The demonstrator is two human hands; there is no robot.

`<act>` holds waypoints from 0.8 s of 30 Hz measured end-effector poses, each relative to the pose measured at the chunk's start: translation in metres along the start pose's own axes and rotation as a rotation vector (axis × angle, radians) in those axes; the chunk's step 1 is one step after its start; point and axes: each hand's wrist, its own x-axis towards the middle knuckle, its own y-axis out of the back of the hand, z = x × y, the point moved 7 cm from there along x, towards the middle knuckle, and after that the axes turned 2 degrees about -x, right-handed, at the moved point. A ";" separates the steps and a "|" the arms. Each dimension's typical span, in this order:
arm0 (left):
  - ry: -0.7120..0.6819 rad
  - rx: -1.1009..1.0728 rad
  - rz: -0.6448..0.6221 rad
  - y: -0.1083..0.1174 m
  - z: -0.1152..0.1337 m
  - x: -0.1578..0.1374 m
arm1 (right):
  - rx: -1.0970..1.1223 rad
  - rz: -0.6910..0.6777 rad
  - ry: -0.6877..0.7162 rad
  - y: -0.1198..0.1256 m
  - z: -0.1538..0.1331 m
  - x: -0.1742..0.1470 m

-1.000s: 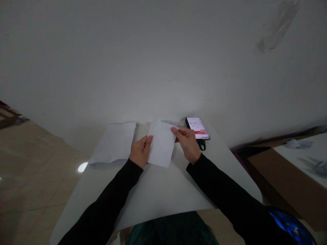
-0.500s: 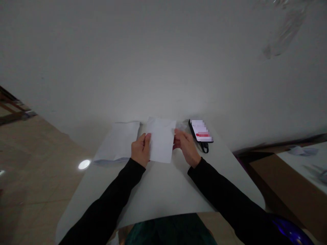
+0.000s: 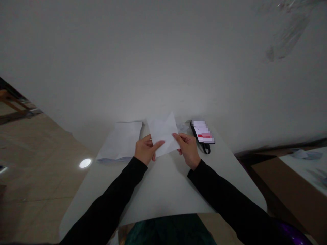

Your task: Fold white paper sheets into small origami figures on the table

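Between my hands is a white sheet of paper (image 3: 163, 132), held above the table and slightly turned, with a pointed corner at its top. My left hand (image 3: 147, 149) grips its lower left side, the thumb lying across the front and the fingers partly behind. At the right edge, my right hand (image 3: 187, 146) pinches the paper between thumb and fingers. A stack of white paper (image 3: 120, 140) lies flat on the table just left of my left hand.
Right of my right hand lies a phone (image 3: 203, 132) with a lit screen and a black strap or cable (image 3: 206, 148). Some crumpled clear plastic (image 3: 183, 128) rests beside it. The white table (image 3: 163, 190) stands against a wall (image 3: 163, 61). A cardboard box (image 3: 286, 187) is at the right.
The paper has tilted counter-clockwise, its right side rising. My left thumb has moved across the sheet's front, and my right hand has taken a pinch on the right edge.
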 end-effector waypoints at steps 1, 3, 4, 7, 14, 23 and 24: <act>0.021 -0.006 -0.007 -0.001 -0.001 0.000 | -0.010 -0.004 -0.010 0.001 0.000 0.000; 0.041 -0.010 -0.007 0.000 -0.002 0.001 | -0.027 -0.016 -0.009 0.001 -0.002 0.000; 0.041 -0.014 -0.007 0.000 -0.002 0.002 | -0.033 -0.016 0.000 0.001 -0.002 0.000; 0.014 -0.014 -0.011 0.003 0.000 0.004 | -0.039 0.001 0.037 0.002 -0.005 -0.001; -0.006 -0.031 0.109 0.013 -0.003 0.006 | -0.061 -0.159 0.016 -0.008 -0.006 -0.003; -0.031 -0.025 0.201 0.024 0.001 0.003 | 0.026 -0.234 0.109 -0.010 -0.009 0.004; -0.010 -0.044 0.205 0.026 -0.001 0.005 | 0.030 -0.225 0.153 -0.007 -0.013 0.005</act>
